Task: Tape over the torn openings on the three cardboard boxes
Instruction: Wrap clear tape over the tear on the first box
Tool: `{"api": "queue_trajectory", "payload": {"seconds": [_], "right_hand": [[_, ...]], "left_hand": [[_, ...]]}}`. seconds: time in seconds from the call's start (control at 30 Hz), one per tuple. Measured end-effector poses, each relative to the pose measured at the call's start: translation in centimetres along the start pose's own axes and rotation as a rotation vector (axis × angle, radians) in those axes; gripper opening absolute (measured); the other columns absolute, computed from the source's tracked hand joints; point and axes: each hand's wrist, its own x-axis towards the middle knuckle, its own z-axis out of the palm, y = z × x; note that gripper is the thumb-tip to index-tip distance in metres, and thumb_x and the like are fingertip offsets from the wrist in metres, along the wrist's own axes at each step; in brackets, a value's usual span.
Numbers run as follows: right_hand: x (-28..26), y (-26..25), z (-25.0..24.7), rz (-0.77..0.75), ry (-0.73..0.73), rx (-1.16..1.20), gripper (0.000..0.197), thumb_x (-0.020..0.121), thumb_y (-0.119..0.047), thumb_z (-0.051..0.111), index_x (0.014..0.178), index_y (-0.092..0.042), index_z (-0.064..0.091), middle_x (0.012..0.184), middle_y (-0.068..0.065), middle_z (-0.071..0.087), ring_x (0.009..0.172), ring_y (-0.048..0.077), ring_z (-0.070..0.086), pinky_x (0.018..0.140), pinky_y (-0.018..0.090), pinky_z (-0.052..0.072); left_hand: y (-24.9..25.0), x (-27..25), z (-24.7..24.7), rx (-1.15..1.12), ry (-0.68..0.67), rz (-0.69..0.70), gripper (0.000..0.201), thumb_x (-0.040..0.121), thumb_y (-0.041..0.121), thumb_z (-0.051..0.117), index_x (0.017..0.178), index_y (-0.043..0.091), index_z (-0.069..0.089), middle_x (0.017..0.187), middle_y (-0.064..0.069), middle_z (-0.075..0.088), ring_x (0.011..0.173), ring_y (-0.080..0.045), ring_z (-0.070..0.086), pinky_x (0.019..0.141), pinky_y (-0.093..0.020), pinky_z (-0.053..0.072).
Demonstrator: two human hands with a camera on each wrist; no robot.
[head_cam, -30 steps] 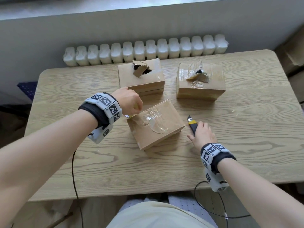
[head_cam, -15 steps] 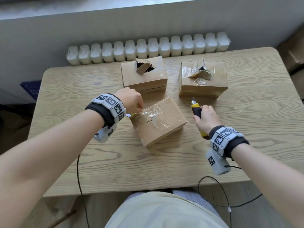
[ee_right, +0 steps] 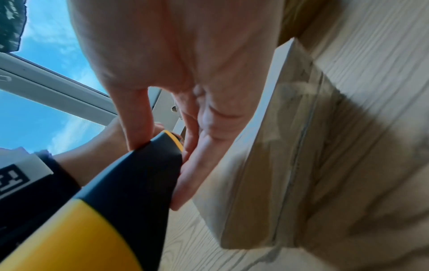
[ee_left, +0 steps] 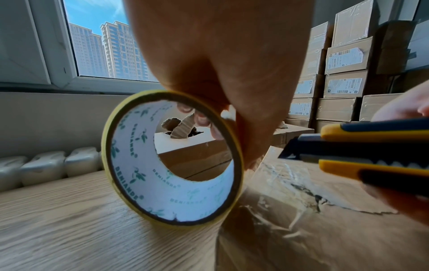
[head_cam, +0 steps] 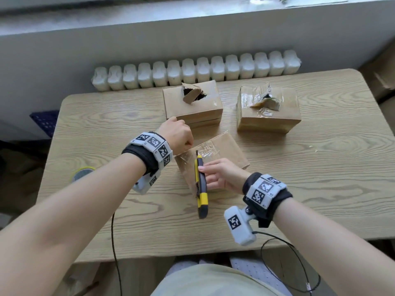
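While your left hand [head_cam: 178, 135] curls round the tape roll [ee_left: 171, 159] (white-lined, yellow-edged) beside the nearest cardboard box [head_cam: 224, 152], your right hand [head_cam: 222, 176] pinches the yellow-and-black utility knife [head_cam: 201, 184] over that box's glossy clear tape [head_cam: 205, 149].
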Motion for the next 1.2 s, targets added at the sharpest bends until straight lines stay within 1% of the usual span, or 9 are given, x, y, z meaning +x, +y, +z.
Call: {"api": "queue_trajectory", "payload": {"seconds": [0.1,0.27,0.4,0.53,0.8,0.9,1.0,1.1,1.2], "right_hand": [[0.8,0.3,0.9,0.008,-0.01,0.064,0.014,0.092,-0.008,0.058,0.097,0.005,0.059,0.085,0.02,0.066,0.069,0.024,0.07,0.067,0.031,0.06],[1.4,0.3,1.6,-0.026,0.058,0.123,0.01,0.092,-0.007,0.058,0.087,0.002,0.059,0.072,0.016,0.068,0.063,0.023,0.07,0.061,0.029,0.059],[1.6,0.0,1.9,-0.028,0.078,0.133,0.012,0.092,-0.009,0.057,0.088,0.002,0.058,0.081,0.021,0.064,0.06,0.021,0.069,0.056,0.027,0.058],[1.4,0.0,1.9,-0.021,0.046,0.151,0.013,0.093,-0.011,0.056,0.09,0.002,0.058,0.086,0.022,0.064,0.066,0.024,0.068,0.058,0.027,0.058],[1.7,0.2,1.9,-0.001,0.059,0.146,0.015,0.092,-0.011,0.057,0.088,0.003,0.058,0.078,0.019,0.064,0.059,0.021,0.068,0.055,0.027,0.057],[1.8,0.1,1.7,0.007,0.057,0.129,0.015,0.092,-0.012,0.057,0.088,0.002,0.059,0.081,0.02,0.063,0.062,0.023,0.067,0.058,0.028,0.058],[1.7,0.2,1.4,0.036,0.035,0.105,0.016,0.093,-0.013,0.057,0.092,0.003,0.059,0.083,0.02,0.064,0.064,0.024,0.068,0.057,0.028,0.058],[1.4,0.6,1.1,0.072,-0.013,0.032,0.016,0.093,-0.013,0.056,0.09,0.002,0.059,0.076,0.015,0.065,0.059,0.021,0.068,0.054,0.027,0.056],[1.0,1.0,0.7,0.095,-0.054,-0.046,0.016,0.093,-0.014,0.057,0.088,0.0,0.06,0.076,0.013,0.063,0.058,0.018,0.067,0.059,0.027,0.057]], "left_hand": [[0.0,0.0,0.0,0.006,-0.009,-0.001,0.023,0.087,0.03,0.051,0.083,0.024,0.073,0.085,0.006,0.064,0.091,-0.019,0.05,0.079,-0.029,0.031],[0.1,0.0,-0.1,-0.014,-0.001,-0.014,0.024,0.086,0.029,0.05,0.083,0.024,0.073,0.086,0.004,0.065,0.091,-0.019,0.05,0.079,-0.029,0.03],[0.3,0.0,-0.2,-0.023,-0.003,-0.009,0.023,0.087,0.031,0.051,0.086,0.025,0.074,0.088,0.005,0.065,0.092,-0.019,0.049,0.079,-0.029,0.03],[0.2,0.0,0.1,-0.019,0.017,-0.015,0.022,0.087,0.032,0.052,0.087,0.025,0.074,0.087,0.005,0.065,0.093,-0.019,0.049,0.078,-0.029,0.029],[0.2,0.0,0.7,-0.007,0.072,0.006,0.025,0.088,0.031,0.051,0.079,0.022,0.072,0.081,0.006,0.06,0.085,-0.018,0.044,0.073,-0.028,0.023],[0.2,0.1,0.8,-0.011,0.095,-0.008,0.024,0.088,0.03,0.051,0.08,0.022,0.073,0.08,0.005,0.059,0.085,-0.018,0.043,0.073,-0.028,0.023],[0.3,0.1,1.0,-0.002,0.074,-0.02,0.025,0.09,0.031,0.05,0.082,0.023,0.072,0.082,0.006,0.059,0.088,-0.019,0.045,0.074,-0.029,0.024],[0.3,0.0,1.3,0.009,0.064,-0.034,0.026,0.09,0.031,0.049,0.081,0.023,0.072,0.077,0.007,0.052,0.085,-0.017,0.042,0.073,-0.028,0.023],[0.4,-0.1,1.2,0.016,0.066,-0.035,0.026,0.089,0.032,0.049,0.08,0.022,0.071,0.078,0.007,0.054,0.086,-0.017,0.043,0.072,-0.028,0.022]]}}
